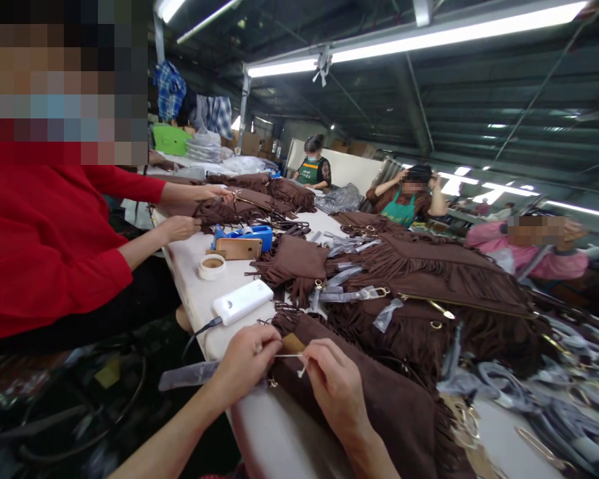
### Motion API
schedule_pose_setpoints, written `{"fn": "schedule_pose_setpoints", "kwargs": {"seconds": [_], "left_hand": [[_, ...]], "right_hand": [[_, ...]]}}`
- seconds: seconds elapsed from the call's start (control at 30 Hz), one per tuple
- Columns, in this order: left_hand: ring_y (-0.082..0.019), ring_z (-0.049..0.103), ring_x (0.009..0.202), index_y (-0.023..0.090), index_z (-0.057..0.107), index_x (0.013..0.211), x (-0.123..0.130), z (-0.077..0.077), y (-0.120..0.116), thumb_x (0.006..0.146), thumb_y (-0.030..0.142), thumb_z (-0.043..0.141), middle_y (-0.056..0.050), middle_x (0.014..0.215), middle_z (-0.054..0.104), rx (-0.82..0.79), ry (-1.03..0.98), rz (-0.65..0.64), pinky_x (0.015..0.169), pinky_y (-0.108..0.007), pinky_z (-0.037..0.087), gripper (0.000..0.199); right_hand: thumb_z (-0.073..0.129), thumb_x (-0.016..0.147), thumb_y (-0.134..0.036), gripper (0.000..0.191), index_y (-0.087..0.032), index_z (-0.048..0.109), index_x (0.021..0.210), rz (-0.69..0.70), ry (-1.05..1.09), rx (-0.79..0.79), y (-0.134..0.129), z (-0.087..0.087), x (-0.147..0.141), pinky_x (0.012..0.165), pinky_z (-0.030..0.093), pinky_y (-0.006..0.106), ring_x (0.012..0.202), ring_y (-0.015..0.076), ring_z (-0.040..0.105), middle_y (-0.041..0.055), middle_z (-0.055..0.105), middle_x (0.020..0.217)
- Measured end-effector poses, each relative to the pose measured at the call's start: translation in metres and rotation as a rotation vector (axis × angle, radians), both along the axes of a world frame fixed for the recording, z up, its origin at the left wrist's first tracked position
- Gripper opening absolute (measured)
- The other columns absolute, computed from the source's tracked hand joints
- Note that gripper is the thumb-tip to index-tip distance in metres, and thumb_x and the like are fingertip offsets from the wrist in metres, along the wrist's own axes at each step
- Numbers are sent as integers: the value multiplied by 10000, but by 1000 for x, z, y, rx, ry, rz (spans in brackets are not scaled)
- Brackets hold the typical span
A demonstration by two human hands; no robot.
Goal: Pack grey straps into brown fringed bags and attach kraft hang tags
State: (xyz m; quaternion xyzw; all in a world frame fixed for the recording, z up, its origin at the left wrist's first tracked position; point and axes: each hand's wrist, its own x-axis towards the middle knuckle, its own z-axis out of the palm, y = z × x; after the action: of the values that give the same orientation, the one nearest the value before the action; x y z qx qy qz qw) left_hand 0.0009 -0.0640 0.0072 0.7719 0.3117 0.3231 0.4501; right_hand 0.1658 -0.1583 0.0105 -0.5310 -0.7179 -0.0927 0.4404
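A thin white string (288, 356) is stretched between my two hands over a brown fringed bag (379, 406) at the table's near edge. My left hand (249, 359) pinches one end between thumb and fingers. On the other side, my right hand (333, 379) is closed on the string too, and a short white tail hangs under its fingertips. Just behind the string is a small tan card (293, 342), partly hidden by my fingers. A gold clasp (272, 382) shows below my left hand. A plastic-wrapped strip (187, 376) sticks out past the table edge behind my left wrist.
Left of me a co-worker in a red top (44, 246) handles brown fringed pieces. Nearby lie a white power bank (243, 301) with a cable, a tape roll (212, 267), a phone (238, 249) and a blue dispenser (257, 236). Fringed bags (429, 266) and wrapped straps (569, 412) cover the right.
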Motion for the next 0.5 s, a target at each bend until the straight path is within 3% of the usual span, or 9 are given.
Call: {"fn": "schedule_pose_setpoints", "kwargs": {"seconds": [0.1,0.17,0.27,0.37,0.43,0.5], "left_hand": [[-113,465,552,161,601,605,0,-5,10,759,336,674,23,543,551,-428,-396,78,590,-224,366,244],[-105,465,559,160,564,560,-3,-3,20,684,399,756,36,508,515,-573,-601,160,615,-215,394,330],[-112,511,628,174,505,548,-16,7,37,601,492,810,53,522,489,-590,-739,243,694,-221,446,444],[-106,511,629,170,499,538,-38,15,48,521,496,863,56,523,493,-577,-799,291,684,-205,451,489],[-87,465,568,157,522,523,-57,16,49,513,465,882,51,501,489,-571,-751,269,600,-172,411,474],[-59,372,493,138,554,511,-79,14,47,545,457,875,47,471,478,-560,-578,156,493,-151,313,454]], "right_hand": [[464,928,-80,221,-207,550,768,26,-48,-130,0,-6,7,665,451,230,716,142,577,14,607,769],[515,902,-80,162,-210,580,830,51,-90,-274,-1,-11,8,711,459,243,765,152,588,16,636,849],[562,876,-93,167,-222,594,978,79,-81,-449,-3,-13,5,794,471,272,874,173,604,29,644,1005],[521,905,-124,115,-208,582,955,102,-33,-516,-4,-5,3,820,477,280,911,174,607,36,634,1011],[535,902,-158,81,-201,592,939,92,-23,-561,-5,1,3,826,487,284,907,173,617,40,641,1008],[636,841,-227,142,-204,627,980,49,-61,-607,-6,3,4,864,498,316,954,202,631,55,657,1078]]}}
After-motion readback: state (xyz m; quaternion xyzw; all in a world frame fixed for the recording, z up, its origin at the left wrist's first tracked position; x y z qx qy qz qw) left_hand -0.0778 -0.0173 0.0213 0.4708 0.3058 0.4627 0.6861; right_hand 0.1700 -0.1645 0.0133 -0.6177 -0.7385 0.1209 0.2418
